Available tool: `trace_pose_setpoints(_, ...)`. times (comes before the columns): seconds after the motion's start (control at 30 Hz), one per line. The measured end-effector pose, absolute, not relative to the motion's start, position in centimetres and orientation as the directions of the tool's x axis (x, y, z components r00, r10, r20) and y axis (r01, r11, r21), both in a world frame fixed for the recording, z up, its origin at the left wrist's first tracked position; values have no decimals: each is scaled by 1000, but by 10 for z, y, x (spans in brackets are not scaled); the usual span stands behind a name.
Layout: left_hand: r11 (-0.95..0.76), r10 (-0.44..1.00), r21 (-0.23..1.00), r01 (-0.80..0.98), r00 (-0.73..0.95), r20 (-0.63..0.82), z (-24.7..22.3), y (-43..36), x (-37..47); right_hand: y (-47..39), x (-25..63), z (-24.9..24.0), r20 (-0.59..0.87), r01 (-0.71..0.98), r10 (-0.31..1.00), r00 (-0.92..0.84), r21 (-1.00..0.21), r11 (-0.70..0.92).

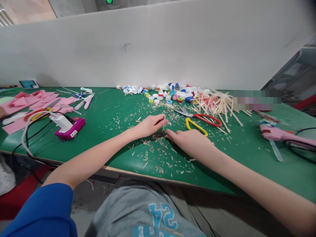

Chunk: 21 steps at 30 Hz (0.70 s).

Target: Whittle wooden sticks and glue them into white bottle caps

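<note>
My left hand (153,125) is closed in a pinch above the wood shavings, its fingertips on a small thin item that is too small to make out. Close to its right, my right hand (184,137) has its fingers together, the tips near the same spot; what they hold is hidden. Pale shavings (160,156) lie scattered on the green table (98,115) under and around both hands. Scissors with one red and one yellow handle (207,119) rest open just beyond my right hand. Behind them is a pile of wooden sticks (222,107).
Bottle caps (170,92) are heaped by the white partition (148,42). A purple power strip (71,130) with cables and pink paper (32,102) lie left. A pink glue gun (278,133) lies right. The table's front edge is near my forearms.
</note>
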<state>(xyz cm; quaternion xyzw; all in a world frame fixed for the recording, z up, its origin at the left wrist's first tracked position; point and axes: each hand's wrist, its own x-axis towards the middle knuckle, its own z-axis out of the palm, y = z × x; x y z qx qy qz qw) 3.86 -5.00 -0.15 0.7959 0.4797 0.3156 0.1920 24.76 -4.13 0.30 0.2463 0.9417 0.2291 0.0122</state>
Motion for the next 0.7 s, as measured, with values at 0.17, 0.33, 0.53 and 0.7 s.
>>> trace_pose_setpoints(0.17, -470, 883, 602, 645, 341, 323, -1, -51, 39, -39, 249, 0, 129, 474, 468, -874, 432, 767)
trace_pose_setpoints(0.33, -461, 887, 603, 651, 324, 328, -3, -49, 36, -36, 251, -2, 209, 502, 459, -863, 438, 746)
trace_pose_setpoints(0.53, -471, 882, 597, 649, 333, 334, -3, -48, 36, -36, 251, -1, 251, 512, 448, -858, 487, 708)
trace_pose_setpoints(0.7, -473, 881, 597, 648, 334, 335, -4, -47, 35, -39, 248, 6, 181, 509, 487, -854, 479, 715)
